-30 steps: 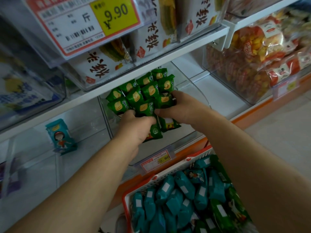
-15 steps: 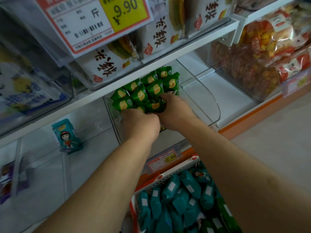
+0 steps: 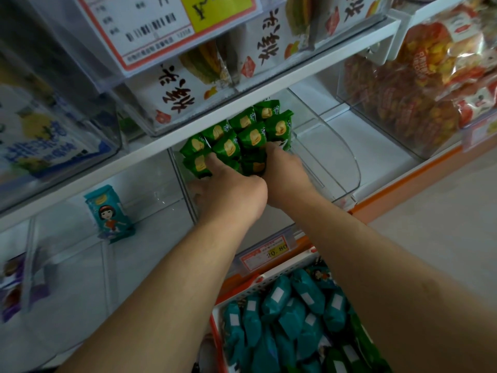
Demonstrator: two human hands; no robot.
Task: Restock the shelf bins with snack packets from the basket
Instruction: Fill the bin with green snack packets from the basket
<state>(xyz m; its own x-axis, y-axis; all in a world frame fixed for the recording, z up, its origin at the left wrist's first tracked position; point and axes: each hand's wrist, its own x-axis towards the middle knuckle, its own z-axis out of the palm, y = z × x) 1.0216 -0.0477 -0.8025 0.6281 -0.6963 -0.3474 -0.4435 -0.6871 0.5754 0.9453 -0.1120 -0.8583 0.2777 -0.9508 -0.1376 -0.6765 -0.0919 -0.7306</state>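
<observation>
Green snack packets (image 3: 242,135), about nine showing, are bunched between both hands inside the clear shelf bin (image 3: 336,168). Left hand (image 3: 231,195) and right hand (image 3: 282,173) touch, fingers curled round the bunch. Below the forearms, the basket (image 3: 236,294) holds over ten teal packets (image 3: 279,319). Left of the hands stands one teal packet (image 3: 109,214).

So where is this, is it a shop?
Most likely a shop's snack aisle. Price tags hang on clear shelf bins, the bins above hold packaged snacks, and both hands are loading green snack packets while a basket of teal packets waits below.
</observation>
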